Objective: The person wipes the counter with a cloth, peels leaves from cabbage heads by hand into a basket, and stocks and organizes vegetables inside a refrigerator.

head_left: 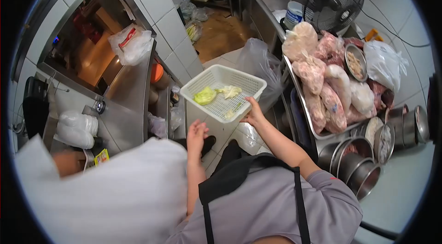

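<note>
My right hand (253,112) grips the near right corner of a white plastic basket (193,88). Inside the basket lie a pale green cabbage leaf (205,96), a yellowish leafy piece (229,91) and small scraps near the front wall. Below the basket's left side is my left hand (197,133), apart from it, with fingers loosely bent and nothing in them. The basket is held in the air above the tiled floor.
On the right, a metal tray (301,94) is heaped with bagged raw meat, beside several steel pots (352,161). A black fan (338,2) stands behind. A co-worker in a white top (124,188) is close at my left. A clear plastic bag (260,62) hangs beyond the basket.
</note>
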### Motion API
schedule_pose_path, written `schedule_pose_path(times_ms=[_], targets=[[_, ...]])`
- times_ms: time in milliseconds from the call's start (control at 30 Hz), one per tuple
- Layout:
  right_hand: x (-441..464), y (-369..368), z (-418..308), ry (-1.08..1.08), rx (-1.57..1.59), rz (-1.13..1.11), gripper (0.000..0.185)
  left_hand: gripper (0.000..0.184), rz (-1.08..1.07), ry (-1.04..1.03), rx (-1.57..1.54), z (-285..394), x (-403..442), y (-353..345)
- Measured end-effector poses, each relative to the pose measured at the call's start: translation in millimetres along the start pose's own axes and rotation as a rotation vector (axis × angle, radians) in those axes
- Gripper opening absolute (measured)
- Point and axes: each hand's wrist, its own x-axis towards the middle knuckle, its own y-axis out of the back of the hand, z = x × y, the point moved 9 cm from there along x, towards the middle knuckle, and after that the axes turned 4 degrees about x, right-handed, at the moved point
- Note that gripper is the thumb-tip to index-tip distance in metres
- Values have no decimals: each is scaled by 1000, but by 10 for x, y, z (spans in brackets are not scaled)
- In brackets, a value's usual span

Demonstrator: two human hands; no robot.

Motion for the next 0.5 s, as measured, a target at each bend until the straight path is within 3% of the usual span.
schedule_pose_path(times_ms=[67, 233, 300, 400, 500], targets=[[134, -178, -20, -25, -25, -87, 89, 48, 133, -11, -52, 84, 308, 243], [493, -222, -436, 138, -37, -56, 79, 40, 393, -22, -118, 271, 1346, 681], [640, -205, -645, 243, 27, -98, 67, 33, 284, -105, -36, 283, 2003, 566], [770, 110, -962, 454, -35, 140, 70, 25, 128, -217, 227, 330, 3230, 17], [683, 489, -949, 446, 37, 245, 76, 29, -187, -445, 437, 770, 3963, -1172]])
